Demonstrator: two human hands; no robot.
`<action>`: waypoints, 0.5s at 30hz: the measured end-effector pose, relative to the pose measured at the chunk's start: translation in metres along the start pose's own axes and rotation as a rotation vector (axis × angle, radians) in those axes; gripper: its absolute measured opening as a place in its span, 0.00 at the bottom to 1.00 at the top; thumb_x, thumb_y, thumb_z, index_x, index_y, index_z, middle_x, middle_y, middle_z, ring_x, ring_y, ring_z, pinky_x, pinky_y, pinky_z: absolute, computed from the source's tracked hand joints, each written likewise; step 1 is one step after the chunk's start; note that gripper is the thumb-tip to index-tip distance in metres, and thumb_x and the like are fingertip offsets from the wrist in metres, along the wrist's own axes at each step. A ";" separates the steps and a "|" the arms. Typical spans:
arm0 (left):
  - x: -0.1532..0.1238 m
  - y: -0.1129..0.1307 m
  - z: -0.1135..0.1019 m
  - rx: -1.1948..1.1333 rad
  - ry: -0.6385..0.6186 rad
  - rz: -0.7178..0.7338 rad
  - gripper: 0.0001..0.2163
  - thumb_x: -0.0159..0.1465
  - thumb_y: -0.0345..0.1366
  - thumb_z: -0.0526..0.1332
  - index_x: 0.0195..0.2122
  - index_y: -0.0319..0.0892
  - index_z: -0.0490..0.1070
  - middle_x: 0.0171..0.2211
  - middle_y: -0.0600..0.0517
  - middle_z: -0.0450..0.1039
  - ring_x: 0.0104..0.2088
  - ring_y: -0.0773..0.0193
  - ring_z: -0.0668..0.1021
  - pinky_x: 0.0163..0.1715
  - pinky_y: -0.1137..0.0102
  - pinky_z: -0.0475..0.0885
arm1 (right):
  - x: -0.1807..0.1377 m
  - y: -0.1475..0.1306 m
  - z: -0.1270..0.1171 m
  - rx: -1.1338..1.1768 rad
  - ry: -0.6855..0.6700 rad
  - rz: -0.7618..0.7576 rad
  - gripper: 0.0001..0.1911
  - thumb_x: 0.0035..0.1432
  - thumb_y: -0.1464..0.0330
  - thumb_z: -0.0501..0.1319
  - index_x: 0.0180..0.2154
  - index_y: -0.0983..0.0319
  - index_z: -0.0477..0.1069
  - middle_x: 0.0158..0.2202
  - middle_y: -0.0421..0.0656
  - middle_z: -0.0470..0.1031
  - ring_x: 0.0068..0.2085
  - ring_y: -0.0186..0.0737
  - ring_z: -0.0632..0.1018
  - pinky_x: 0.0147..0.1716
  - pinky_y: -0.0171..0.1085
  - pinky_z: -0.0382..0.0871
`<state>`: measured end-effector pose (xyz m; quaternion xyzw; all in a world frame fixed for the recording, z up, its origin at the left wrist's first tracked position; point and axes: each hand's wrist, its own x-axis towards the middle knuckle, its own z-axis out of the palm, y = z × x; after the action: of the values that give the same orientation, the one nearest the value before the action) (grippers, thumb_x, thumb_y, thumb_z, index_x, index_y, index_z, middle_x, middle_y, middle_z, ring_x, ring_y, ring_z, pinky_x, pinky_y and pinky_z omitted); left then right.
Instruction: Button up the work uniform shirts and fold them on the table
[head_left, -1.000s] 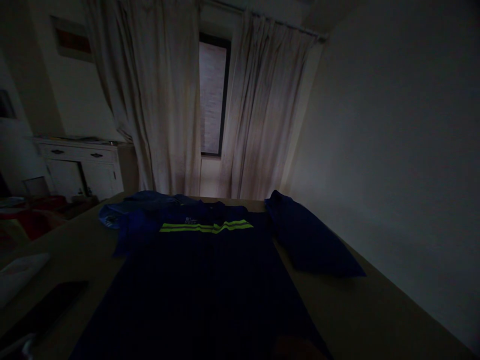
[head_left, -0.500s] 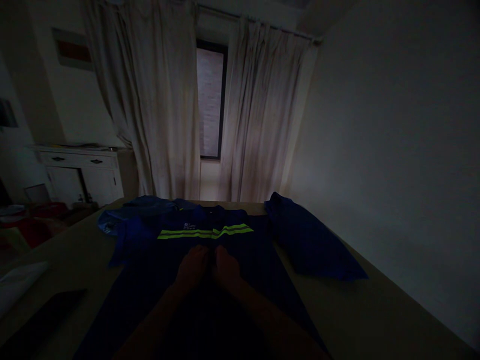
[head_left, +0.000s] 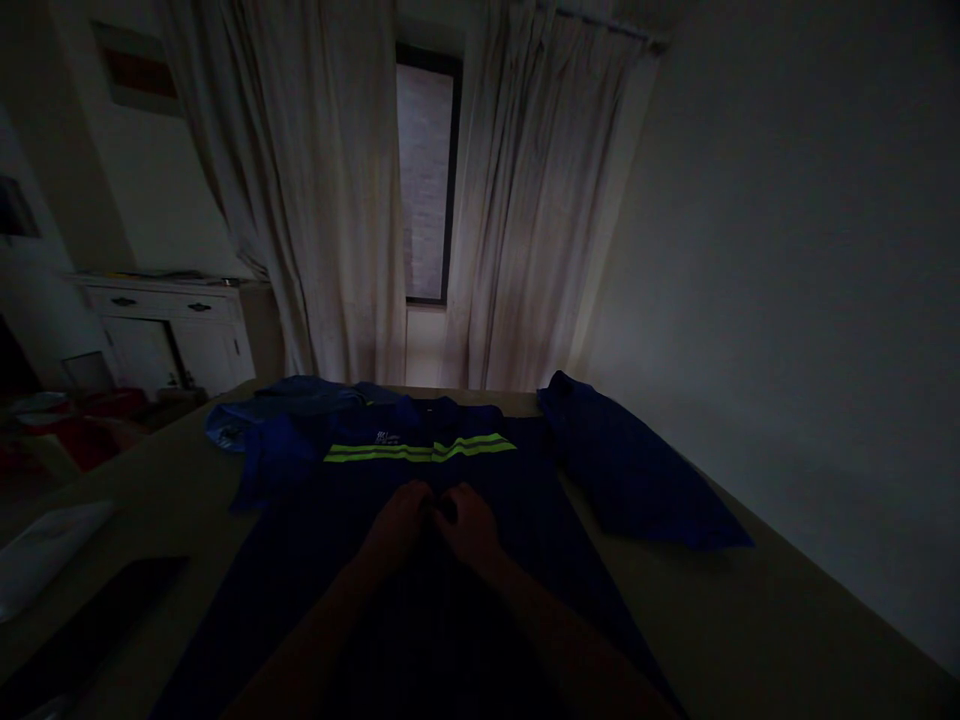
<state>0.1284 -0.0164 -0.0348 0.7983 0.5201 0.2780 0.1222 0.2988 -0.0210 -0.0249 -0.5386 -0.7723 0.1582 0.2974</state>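
A dark blue work jacket (head_left: 517,500) lies face up and spread out, its collar pointing away from me. Two yellow-green stripes (head_left: 382,453) cross its chest, and small white print (head_left: 388,437) sits above them on the left. Just below the stripes, at the front's middle line, my left hand (head_left: 403,518) is closed with its fingertips on the fabric. My right hand (head_left: 471,522) is curled beside it, thumb and forefinger pinched at the same line. The fingertips of both hands nearly meet there. Darkness hides whether a button or fastener is between them.
A blue bundled garment (head_left: 289,398) lies at the back left of the table (head_left: 720,620). The jacket's blue sleeve (head_left: 637,470) stretches out to the right. On the left are a white plastic packet (head_left: 52,545) and a flat dark object (head_left: 97,620). A wall borders the right.
Both hands have drawn closer, and the right hand's thumb and finger now form a visible pinch. My view has shifted slightly; the jacket lies as before.
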 end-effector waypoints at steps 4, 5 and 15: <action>0.001 0.002 0.005 0.069 0.014 0.053 0.09 0.70 0.28 0.49 0.41 0.43 0.67 0.41 0.49 0.72 0.44 0.60 0.75 0.49 0.64 0.68 | 0.002 0.007 0.001 0.065 0.043 -0.056 0.07 0.63 0.68 0.61 0.41 0.60 0.76 0.41 0.44 0.76 0.42 0.40 0.77 0.44 0.36 0.66; 0.001 0.001 0.006 0.084 0.008 0.048 0.09 0.70 0.27 0.48 0.41 0.43 0.67 0.41 0.49 0.72 0.44 0.60 0.75 0.49 0.64 0.68 | 0.002 0.008 0.002 0.091 0.061 -0.078 0.07 0.63 0.70 0.60 0.41 0.60 0.76 0.41 0.44 0.76 0.43 0.40 0.77 0.45 0.35 0.66; 0.000 -0.003 0.005 -0.143 0.052 0.041 0.08 0.70 0.32 0.48 0.40 0.46 0.66 0.39 0.49 0.73 0.41 0.59 0.77 0.46 0.63 0.71 | 0.006 0.014 0.001 0.162 -0.015 -0.097 0.06 0.61 0.71 0.63 0.41 0.60 0.76 0.42 0.43 0.78 0.44 0.41 0.77 0.46 0.36 0.66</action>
<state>0.1292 -0.0149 -0.0404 0.7905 0.4854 0.3376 0.1597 0.3070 -0.0104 -0.0314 -0.4737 -0.7842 0.2095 0.3417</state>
